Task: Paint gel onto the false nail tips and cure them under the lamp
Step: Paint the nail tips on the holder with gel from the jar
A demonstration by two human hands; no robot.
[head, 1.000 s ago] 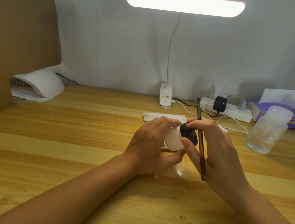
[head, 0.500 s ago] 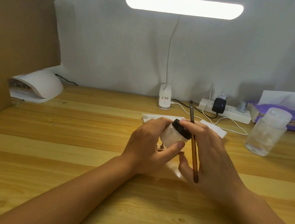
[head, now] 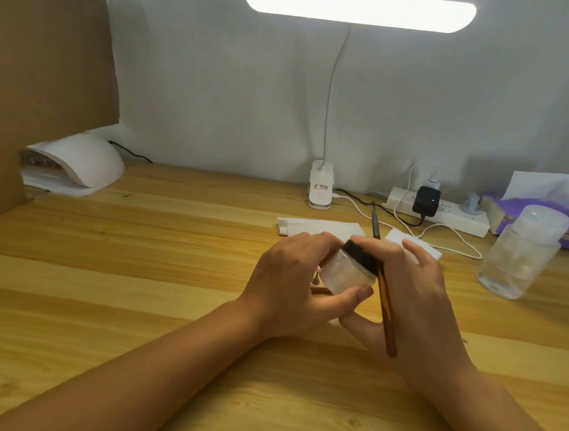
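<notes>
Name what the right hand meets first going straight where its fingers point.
The black lid of the gel jar, which the right hand grips; beyond it, probably the left hand holding that jar.

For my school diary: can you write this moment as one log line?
left hand: holds jar | right hand: holds brush, touches lid | lid: on jar | nail lamp: back left
</notes>
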